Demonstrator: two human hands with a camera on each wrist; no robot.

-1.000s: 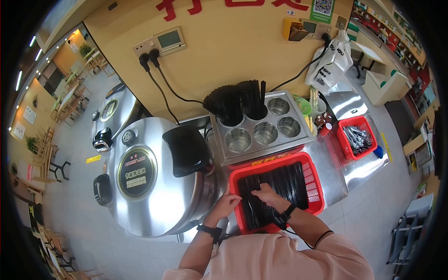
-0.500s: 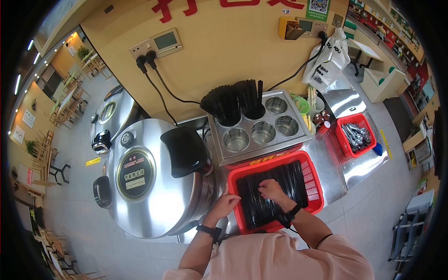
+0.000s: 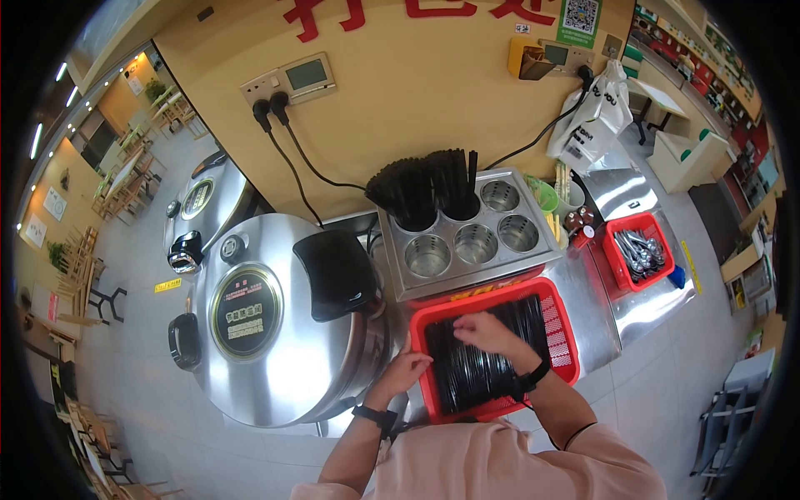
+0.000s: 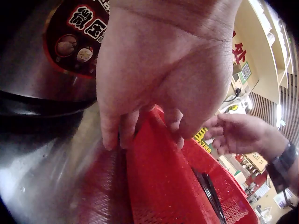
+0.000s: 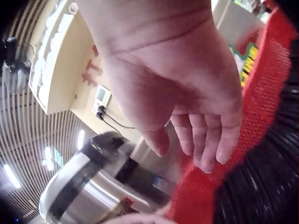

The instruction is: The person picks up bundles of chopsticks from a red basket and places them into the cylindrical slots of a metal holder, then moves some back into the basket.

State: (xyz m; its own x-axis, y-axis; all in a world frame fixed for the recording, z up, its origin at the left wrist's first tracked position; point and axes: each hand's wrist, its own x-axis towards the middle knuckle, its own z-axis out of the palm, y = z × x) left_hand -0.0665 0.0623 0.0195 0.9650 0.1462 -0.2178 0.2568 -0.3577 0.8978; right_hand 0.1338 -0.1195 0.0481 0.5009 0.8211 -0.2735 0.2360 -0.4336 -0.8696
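A red plastic basket (image 3: 565, 354) holds a dense layer of long black chopsticks (image 3: 471, 379), lying side by side. My left hand (image 3: 406, 371) grips the basket's left rim; in the left wrist view the red wall (image 4: 154, 172) passes between its thumb and fingers. Over the far part of the chopsticks is my right hand (image 3: 492, 335), its fingers loosely bent. The right wrist view shows nothing in that hand (image 5: 173, 88), with the basket's far wall (image 5: 261, 88) behind its fingertips.
Behind the basket stands a steel holder (image 3: 492, 279) with round cups, two filled with upright black chopsticks (image 3: 408, 196). A large steel cooker (image 3: 292, 358) is at the left. To the right sits a small red basket of spoons (image 3: 642, 250). Cords hang from the wall.
My right hand has come up off the chopsticks and shifted toward the far side of the basket, its fingers loosening. The left hand stays at the rim.
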